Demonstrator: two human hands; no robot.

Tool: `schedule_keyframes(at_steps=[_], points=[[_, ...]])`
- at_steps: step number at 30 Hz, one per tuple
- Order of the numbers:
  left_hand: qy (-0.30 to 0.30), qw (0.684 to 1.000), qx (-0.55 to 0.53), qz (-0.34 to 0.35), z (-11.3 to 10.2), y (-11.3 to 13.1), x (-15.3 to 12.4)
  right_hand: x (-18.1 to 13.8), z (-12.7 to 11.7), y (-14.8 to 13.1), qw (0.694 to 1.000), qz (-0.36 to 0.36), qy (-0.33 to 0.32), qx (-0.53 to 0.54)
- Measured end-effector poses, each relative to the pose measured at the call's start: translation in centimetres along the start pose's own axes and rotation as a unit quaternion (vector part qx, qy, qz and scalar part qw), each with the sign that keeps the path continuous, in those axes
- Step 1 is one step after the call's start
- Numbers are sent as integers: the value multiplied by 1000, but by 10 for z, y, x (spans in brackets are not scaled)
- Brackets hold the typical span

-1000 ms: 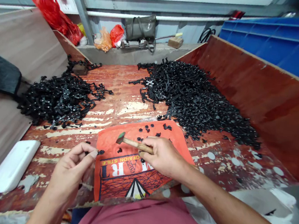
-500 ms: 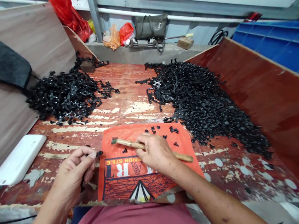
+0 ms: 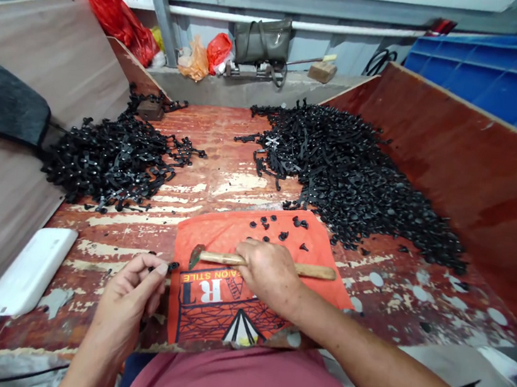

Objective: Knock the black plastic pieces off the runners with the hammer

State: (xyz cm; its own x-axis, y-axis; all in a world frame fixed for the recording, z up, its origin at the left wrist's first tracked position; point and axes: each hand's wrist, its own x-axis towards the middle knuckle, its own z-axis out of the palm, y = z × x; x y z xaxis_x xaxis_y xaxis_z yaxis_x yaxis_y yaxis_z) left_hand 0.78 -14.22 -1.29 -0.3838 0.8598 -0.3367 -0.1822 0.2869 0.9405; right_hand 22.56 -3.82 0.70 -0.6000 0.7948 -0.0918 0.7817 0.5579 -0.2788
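My right hand (image 3: 271,273) is wrapped round the wooden handle of a hammer (image 3: 317,272). The hammer lies across an orange printed cloth (image 3: 216,228), its dark head pointing left. At the cloth's left edge, my left hand (image 3: 134,288) pinches a small black plastic part (image 3: 173,265) between thumb and forefinger. The rest of that part is hidden by the fingers. Several small black pieces (image 3: 301,223) with round heads are scattered on the cloth beyond my right hand.
Black strip-like parts form a heap (image 3: 110,161) at the left; a larger black heap (image 3: 334,159) spreads at the right. A white power bank (image 3: 29,271) with a cable lies left. Wooden boards (image 3: 460,182) wall the sides. A blue crate (image 3: 497,79) stands behind the right board.
My right hand has brought the hammer slightly toward me, and its head has turned to show more of its side. My left hand keeps its pinch in nearly the same place.
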Motion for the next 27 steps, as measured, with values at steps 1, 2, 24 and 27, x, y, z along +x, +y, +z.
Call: schedule_keyframes(at_steps=[1,2,24,27], points=[[1,1000,-1,-2,-1,0,-1,-1,0,0,1000,0,0,-2],[3,1000,-2,-3,-3,0,-1,-1,0,1,1000,-1,-1,-2],[74,990,-124,-2,-35,-1,-14,40,-5,-9,994,-108,9,-30],[76,992,-102,0,-30,-1,-12,45,-11,-5,996,-85,23,-26]])
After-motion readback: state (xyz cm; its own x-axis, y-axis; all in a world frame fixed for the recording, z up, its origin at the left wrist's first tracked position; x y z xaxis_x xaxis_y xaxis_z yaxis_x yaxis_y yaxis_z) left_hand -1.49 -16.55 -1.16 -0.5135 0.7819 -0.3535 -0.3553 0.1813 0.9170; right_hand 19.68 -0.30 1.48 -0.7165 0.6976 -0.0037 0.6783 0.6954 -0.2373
